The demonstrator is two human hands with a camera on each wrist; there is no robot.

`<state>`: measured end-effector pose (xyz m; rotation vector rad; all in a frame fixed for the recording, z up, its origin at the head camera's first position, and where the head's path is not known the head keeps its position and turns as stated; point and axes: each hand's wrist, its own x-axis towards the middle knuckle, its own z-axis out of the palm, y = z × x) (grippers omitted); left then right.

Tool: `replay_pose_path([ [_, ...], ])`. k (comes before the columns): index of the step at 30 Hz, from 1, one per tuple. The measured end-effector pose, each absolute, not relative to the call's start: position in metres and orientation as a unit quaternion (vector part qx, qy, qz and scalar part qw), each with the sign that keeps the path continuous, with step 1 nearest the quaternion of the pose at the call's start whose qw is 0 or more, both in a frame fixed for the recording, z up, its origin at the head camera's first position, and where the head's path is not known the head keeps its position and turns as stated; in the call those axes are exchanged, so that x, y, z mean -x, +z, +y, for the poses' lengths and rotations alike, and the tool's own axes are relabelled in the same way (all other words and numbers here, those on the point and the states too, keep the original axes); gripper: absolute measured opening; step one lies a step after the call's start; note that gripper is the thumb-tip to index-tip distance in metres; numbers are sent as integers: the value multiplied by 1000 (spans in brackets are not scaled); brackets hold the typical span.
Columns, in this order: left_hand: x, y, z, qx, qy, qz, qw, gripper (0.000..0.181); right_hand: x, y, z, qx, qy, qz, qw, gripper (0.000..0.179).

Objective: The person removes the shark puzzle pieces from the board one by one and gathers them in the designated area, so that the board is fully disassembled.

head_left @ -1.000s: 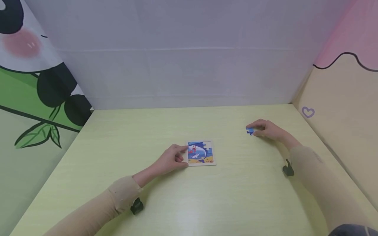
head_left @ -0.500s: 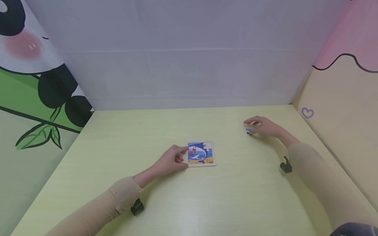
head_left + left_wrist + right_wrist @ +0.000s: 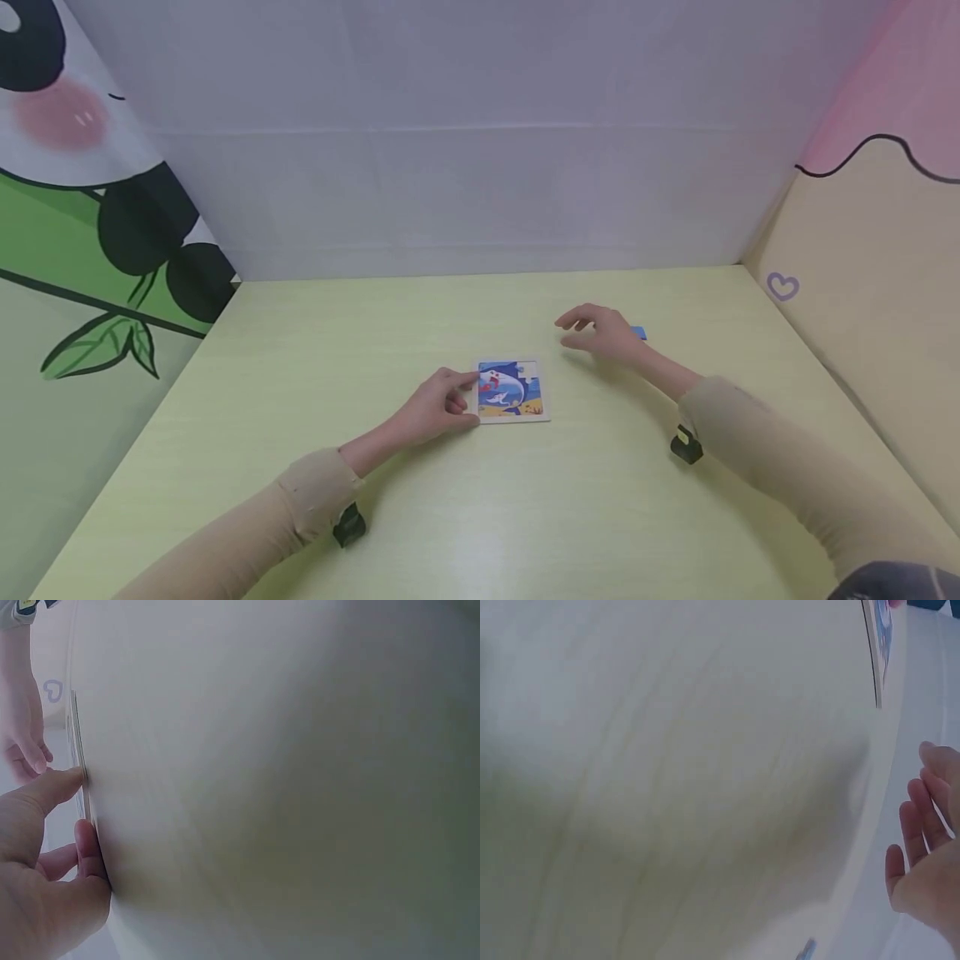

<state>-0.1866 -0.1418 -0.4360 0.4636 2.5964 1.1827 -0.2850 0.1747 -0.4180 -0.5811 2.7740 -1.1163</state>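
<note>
A square jigsaw puzzle (image 3: 504, 392) with a dolphin picture lies flat in a pale frame near the middle of the table. Its upper right corner shows a pale gap. My left hand (image 3: 438, 406) grips the frame's left side, index finger near the upper part and thumb at the lower left corner. To the right and farther back, my right hand (image 3: 602, 335) is over the table with fingers loosely bent and nothing between them. A blue puzzle piece (image 3: 639, 332) lies just behind it, partly hidden by the hand; the right wrist view catches that piece's edge at the bottom.
The pale yellow table (image 3: 375, 325) meets a grey-white cloth wall (image 3: 480, 183) at the back. A painted panel (image 3: 97, 275) stands along the left, and a beige and pink panel (image 3: 870, 275) along the right. A small black device (image 3: 686, 445) hangs below the right sleeve.
My right hand has spread its fingers, let go of the blue piece and moved left toward the puzzle. The piece stays on the table. My left hand has kept its place.
</note>
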Motion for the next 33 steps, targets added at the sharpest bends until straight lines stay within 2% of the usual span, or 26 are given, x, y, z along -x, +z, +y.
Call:
replay_pose_path([
  [11,188,-436,-144,-157,404,892,128,71,263,-429,127,229,-376,895,69,22],
  [33,197,-441,-145,-168,394,893,140,73,263,-440,112,254,-342,903,62,15],
])
